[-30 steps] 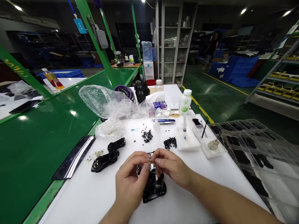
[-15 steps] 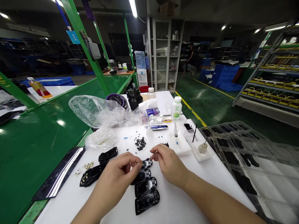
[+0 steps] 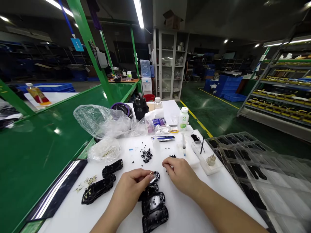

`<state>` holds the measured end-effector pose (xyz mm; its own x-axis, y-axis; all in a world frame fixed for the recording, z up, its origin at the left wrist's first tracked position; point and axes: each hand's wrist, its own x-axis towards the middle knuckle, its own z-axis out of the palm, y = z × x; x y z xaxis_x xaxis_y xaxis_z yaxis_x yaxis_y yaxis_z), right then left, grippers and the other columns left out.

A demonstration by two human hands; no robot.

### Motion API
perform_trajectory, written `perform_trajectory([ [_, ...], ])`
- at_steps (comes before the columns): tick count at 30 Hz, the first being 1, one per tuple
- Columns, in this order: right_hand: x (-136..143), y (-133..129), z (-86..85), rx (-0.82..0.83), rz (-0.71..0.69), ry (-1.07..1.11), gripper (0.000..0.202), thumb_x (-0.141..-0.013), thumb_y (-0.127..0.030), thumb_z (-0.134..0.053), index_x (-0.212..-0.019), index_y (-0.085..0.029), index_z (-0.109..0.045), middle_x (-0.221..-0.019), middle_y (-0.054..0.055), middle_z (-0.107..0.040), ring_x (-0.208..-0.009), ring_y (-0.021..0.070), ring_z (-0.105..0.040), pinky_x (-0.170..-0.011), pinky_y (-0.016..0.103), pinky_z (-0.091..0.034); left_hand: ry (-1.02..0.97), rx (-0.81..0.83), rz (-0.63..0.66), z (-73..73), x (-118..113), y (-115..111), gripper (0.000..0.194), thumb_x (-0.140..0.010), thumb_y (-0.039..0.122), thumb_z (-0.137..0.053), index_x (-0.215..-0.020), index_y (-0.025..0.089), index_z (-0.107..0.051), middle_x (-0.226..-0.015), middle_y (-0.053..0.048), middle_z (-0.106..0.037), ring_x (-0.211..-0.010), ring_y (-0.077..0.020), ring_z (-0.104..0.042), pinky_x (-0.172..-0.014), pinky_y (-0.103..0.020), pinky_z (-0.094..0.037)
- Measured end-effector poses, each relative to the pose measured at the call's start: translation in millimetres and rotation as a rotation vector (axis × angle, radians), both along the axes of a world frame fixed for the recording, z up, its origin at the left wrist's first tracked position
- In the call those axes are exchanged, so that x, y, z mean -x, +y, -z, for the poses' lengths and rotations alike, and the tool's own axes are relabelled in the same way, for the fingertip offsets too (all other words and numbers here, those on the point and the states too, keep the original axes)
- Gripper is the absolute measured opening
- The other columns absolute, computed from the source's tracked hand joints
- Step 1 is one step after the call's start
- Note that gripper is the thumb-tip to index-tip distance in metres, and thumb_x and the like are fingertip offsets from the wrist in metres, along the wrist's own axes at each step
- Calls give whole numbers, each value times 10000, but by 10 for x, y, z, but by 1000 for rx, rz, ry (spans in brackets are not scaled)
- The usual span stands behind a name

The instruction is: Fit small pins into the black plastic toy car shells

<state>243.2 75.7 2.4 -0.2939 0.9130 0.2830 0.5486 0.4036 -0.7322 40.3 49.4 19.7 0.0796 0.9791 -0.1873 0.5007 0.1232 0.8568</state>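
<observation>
My left hand [image 3: 134, 188] is closed in a pinch at the left end of a glossy black toy car body [image 3: 156, 176]. A tiny pale bit shows by its fingertips; I cannot tell what it is. More black car bodies [image 3: 153, 202] lie in a column below, towards me. To the right, my right hand [image 3: 181, 174] hovers apart from the car, thumb and fingers pressed together. Whatever they may hold is hidden. Tiny black parts [image 3: 172, 156] lie just beyond that hand, and a larger pile of small black parts [image 3: 146, 156] sits farther left.
Other black car bodies [image 3: 98, 188] and pale slivers [image 3: 86, 183] lie at left beside a plastic bag [image 3: 104, 150]. A syringe [image 3: 184, 145], a white bottle [image 3: 183, 119] and a clear tray [image 3: 206, 166] stand at right. Compartment trays [image 3: 279, 181] flank the table.
My right hand has drawn back from the car body, slightly right, with its fingertips closed. My left hand keeps its pinch at the car. The whole view has tilted up a little.
</observation>
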Motion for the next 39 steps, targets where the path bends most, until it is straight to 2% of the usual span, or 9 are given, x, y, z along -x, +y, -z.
perform_trajectory([
  [3, -9, -3, 5, -92, -20, 31, 183, -922, -139, -502, -929, -186, -679, -860, 37, -704, -786, 180, -643, -704, 294, -468, 10, 9, 11, -17, -7, -8, 419, -749, 599, -638, -802, 203, -767, -672, -12, -635, -612, -159, -464, -585, -273, -366],
  [6, -5, -51, 7, -205, -67, 52, 191, -914, -156, -497, -973, -174, -677, -859, 48, -684, -776, 164, -624, -719, 281, -473, -13, 25, 22, -4, 9, 6, 425, -755, 585, -638, -893, 208, -776, -750, -19, -688, -635, -166, -506, -612, -270, -404],
  [12, 38, -159, -36, -518, -225, 132, 208, -856, -97, -508, -977, -134, -673, -742, 49, -627, -623, 144, -530, -563, 265, -411, -103, 17, -4, 83, 98, 65, 474, -724, 561, -689, -1009, 190, -771, -690, -19, -680, -663, -191, -567, -642, -280, -459],
  [18, 37, -185, -89, -272, -162, 223, 171, -856, -126, -540, -949, -149, -682, -714, 25, -575, -590, 126, -504, -563, 252, -424, -141, 53, -5, 24, 52, 44, 394, -731, 499, -712, -970, 195, -788, -670, -28, -688, -662, -194, -581, -612, -273, -457],
  [22, 80, -218, -58, -179, -200, 221, 147, -865, -171, -573, -952, -175, -691, -773, 38, -624, -653, 142, -560, -601, 257, -456, -129, 2, 73, -17, -35, -17, 309, -789, 456, -658, -949, 234, -801, -733, -31, -717, -675, -190, -578, -629, -268, -472],
  [25, 113, -233, -25, -169, -220, 186, 149, -884, -165, -556, -924, -187, -698, -781, 40, -652, -674, 151, -576, -613, 267, -445, -114, -41, 131, -6, -65, -43, 275, -840, 411, -610, -972, 260, -797, -751, -20, -717, -684, -179, -564, -632, -254, -456],
  [30, 111, -216, 10, -127, -160, 150, 133, -857, -116, -549, -880, -184, -661, -747, 18, -599, -643, 138, -559, -590, 259, -427, -87, -61, 132, 23, -71, -56, 248, -846, 364, -614, -975, 256, -797, -717, -10, -696, -656, -163, -529, -631, -251, -423],
  [34, 89, -214, 51, -152, -204, 81, 130, -878, -118, -528, -851, -193, -631, -732, 15, -589, -628, 142, -549, -577, 272, -417, -100, -65, 167, 52, -79, -80, 252, -850, 370, -609, -966, 250, -798, -731, -8, -695, -649, -151, -508, -615, -250, -388],
  [39, 62, -229, 88, -187, -263, 53, 160, -923, -124, -489, -900, -207, -624, -785, 36, -618, -668, 160, -582, -602, 297, -449, -83, -95, 214, 53, -70, -114, 276, -864, 369, -575, -877, 210, -800, -618, 19, -571, -606, -127, -409, -577, -244, -321],
])
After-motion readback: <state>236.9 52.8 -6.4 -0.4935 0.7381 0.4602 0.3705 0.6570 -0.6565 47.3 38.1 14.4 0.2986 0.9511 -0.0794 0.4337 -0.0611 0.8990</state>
